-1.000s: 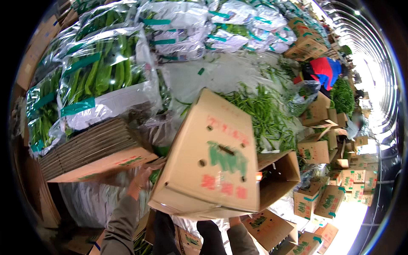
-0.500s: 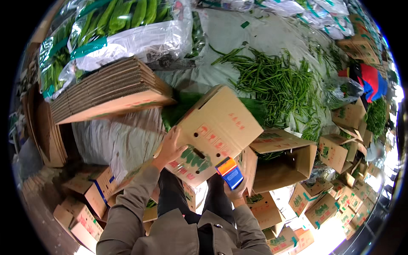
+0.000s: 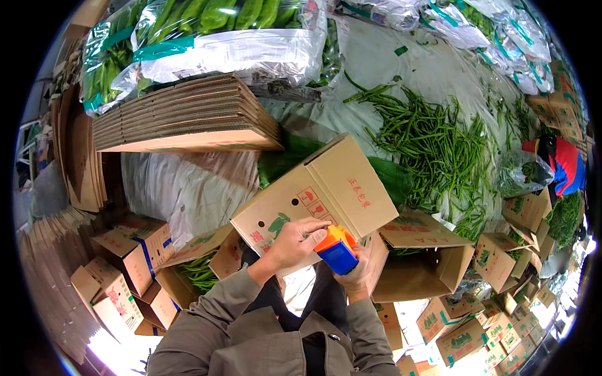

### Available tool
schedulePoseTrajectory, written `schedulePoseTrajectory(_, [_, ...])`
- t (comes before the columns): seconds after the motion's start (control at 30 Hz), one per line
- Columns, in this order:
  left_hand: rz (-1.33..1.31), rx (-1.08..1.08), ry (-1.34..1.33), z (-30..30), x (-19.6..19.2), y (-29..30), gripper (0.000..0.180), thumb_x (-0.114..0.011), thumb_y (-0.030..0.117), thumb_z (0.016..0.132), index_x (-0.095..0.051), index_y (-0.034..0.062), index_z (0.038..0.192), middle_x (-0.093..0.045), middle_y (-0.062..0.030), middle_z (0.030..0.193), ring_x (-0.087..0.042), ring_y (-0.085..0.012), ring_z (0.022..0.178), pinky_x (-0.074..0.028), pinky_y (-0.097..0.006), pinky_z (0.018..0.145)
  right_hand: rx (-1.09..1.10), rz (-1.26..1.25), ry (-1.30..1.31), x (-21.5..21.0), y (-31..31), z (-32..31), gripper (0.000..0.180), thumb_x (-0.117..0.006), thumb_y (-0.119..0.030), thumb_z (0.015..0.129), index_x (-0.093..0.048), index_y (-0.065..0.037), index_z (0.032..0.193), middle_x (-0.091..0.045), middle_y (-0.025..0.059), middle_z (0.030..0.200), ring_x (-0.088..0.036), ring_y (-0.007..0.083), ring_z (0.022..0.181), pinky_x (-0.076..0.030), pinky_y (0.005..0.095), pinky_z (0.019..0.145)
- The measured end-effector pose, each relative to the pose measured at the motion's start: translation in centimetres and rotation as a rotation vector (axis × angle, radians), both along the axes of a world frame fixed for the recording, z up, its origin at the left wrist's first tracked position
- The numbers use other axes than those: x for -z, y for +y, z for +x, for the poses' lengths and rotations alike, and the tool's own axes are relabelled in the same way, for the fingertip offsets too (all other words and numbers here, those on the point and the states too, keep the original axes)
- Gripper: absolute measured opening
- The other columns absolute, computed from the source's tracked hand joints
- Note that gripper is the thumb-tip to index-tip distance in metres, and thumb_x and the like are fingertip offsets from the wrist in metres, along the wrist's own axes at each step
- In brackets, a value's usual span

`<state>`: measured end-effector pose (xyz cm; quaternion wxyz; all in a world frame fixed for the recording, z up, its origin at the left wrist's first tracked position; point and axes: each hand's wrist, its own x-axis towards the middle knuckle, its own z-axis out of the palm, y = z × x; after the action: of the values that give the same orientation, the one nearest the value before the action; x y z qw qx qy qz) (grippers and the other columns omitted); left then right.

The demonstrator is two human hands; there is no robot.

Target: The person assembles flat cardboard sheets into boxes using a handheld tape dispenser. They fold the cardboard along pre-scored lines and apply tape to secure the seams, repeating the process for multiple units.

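Note:
My right hand [image 3: 359, 274] grips an orange and blue tape dispenser [image 3: 338, 255] over the near edge of a cardboard carton. At the dispenser's orange end, the fingers of my left hand [image 3: 290, 243] are drawn together and touch it; what they pinch, if anything, is hidden. Tilted in front of me, the brown carton [image 3: 342, 178] has red print, a green vegetable picture and small round holes, and its closed face is turned up. My left wrist and hand cover its lower part.
Behind the carton lie loose green chili peppers [image 3: 433, 141] on a pale sheet. Stacked flat cardboard [image 3: 188, 119] stands at the left, below bagged green peppers [image 3: 232, 15]. An open carton [image 3: 433, 269] lies right of my hands. More cartons [image 3: 135, 250] sit at the left.
My left hand has left the carton's left side and moved right to the dispenser. The dispenser has turned in my right hand. The view has shifted, and the carton is slightly rotated.

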<state>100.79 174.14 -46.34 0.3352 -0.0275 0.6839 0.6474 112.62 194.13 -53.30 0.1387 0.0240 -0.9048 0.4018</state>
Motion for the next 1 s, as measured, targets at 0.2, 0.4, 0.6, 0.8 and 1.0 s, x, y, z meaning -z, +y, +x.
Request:
schedulePoseTrajectory(0.2, [-0.333,-0.01,0.159,0.3,1.0,-0.1,0.036,-0.051,0.029,0.101,-0.067,-0.0025,0.112,-0.069,-0.0208,0.1,-0.066,-0.0352,0.089,-0.051,-0.04,0.08,-0.086,0.029,-0.187,-0.4,-1.9,-0.7,0.062,-0.086,-0.019,0.068,-0.046,0.001,0.111,-0.06,0.0228,0.092,-0.063,0.0425,0.08,-0.054,0.0468,0.073])
schedulePoseTrajectory(0.4, [-0.347,0.198,-0.088,-4.2,3.4,-0.9,0.036,-0.056,0.031,0.099,-0.068,-0.0021,0.106,-0.071,-0.0175,0.09,-0.066,-0.0296,0.079,-0.05,-0.04,0.072,-0.014,0.054,-0.391,-0.3,-3.1,-1.1,0.063,-0.084,-0.019,0.069,-0.046,0.002,0.114,-0.059,0.0233,0.09,-0.062,0.0456,0.08,-0.051,0.05,0.071])
schedulePoseTrajectory(0.6, [-0.014,-0.089,-0.453,-3.7,6.4,-2.3,0.033,-0.06,0.026,0.097,-0.069,-0.0032,0.11,-0.069,-0.0126,0.087,-0.067,-0.0172,0.079,-0.054,-0.034,0.069,-0.062,0.074,-0.497,0.5,-2.6,-2.4,0.065,-0.083,-0.017,0.064,-0.048,0.001,0.116,-0.059,0.0213,0.099,-0.056,0.041,0.089,-0.046,0.0495,0.077])
schedulePoseTrajectory(0.8, [-0.193,0.199,-0.319,-6.6,6.2,-2.1,0.039,-0.055,0.033,0.098,-0.068,-0.0009,0.113,-0.069,-0.007,0.095,-0.064,-0.0147,0.09,-0.053,-0.033,0.075,0.041,0.224,-0.635,-0.2,-4.8,-2.8,0.062,-0.086,-0.032,0.072,-0.052,0.004,0.109,-0.064,0.0212,0.086,-0.065,0.0388,0.073,-0.052,0.0469,0.064])
schedulePoseTrajectory(1.0, [0.01,-0.15,-0.638,-6.0,2.5,-2.2,0.041,-0.055,0.029,0.1,-0.059,0.0047,0.133,-0.067,-0.0087,0.121,-0.066,-0.0242,0.108,-0.055,-0.044,0.092,-0.001,0.069,-0.612,2.3,-3.2,-0.7,0.072,-0.081,-0.024,0.073,-0.046,0.005,0.129,-0.057,0.0314,0.112,-0.058,0.0479,0.105,-0.049,0.0516,0.09])
